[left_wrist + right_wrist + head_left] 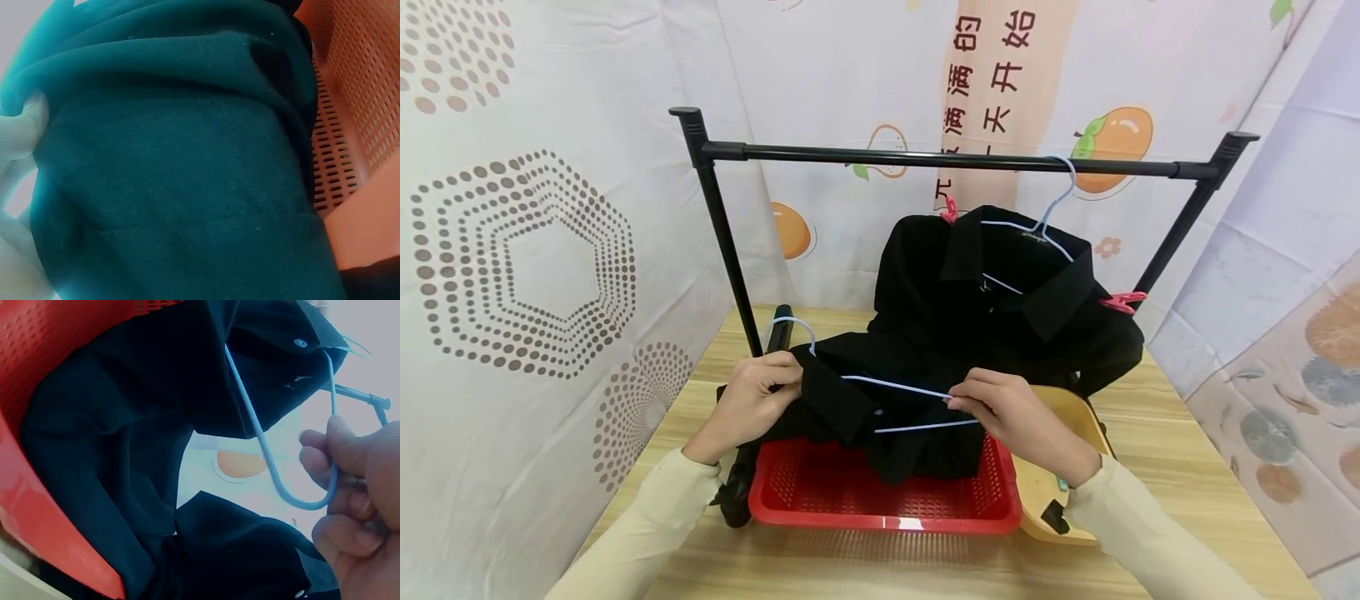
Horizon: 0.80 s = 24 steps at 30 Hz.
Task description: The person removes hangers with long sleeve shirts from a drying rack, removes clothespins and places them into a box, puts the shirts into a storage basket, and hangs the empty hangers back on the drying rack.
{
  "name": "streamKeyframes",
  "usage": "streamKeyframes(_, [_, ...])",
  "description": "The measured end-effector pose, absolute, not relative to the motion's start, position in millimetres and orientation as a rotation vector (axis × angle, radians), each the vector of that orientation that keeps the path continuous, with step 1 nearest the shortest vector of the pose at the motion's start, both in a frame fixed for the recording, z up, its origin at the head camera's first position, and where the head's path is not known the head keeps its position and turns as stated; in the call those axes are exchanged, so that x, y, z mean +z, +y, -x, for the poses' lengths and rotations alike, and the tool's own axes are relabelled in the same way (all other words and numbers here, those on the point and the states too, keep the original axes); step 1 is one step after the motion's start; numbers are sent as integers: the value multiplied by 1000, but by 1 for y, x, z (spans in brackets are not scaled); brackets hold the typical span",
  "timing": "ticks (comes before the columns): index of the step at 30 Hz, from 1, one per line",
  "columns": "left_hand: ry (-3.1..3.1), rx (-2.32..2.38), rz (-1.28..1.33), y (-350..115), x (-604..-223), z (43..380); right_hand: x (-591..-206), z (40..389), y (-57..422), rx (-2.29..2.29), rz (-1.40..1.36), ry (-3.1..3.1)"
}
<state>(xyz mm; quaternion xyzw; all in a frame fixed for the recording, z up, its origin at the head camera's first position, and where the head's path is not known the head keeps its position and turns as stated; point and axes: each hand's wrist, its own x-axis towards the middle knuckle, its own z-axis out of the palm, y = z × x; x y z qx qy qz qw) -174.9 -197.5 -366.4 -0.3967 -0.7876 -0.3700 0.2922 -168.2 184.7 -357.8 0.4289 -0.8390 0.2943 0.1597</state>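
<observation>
Shirt — left hand pinching cloth | hanger — right hand pinching it | hard tug could slide hanger out

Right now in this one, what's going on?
A person is handling a black shirt and a light blue hanger over a red basket. The left hand grips the shirt near its collar; the right hand pinches the hanger's bare end, with the hanger partly inside the shirt. Behind, a second shirt with pink clips hangs from a black rack.
</observation>
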Motion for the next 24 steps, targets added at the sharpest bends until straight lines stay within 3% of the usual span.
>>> streamKeyframes(24, [-2163, -1082, 1035, -200, -375, 172, -359, 170, 216, 710, -1149, -2246])
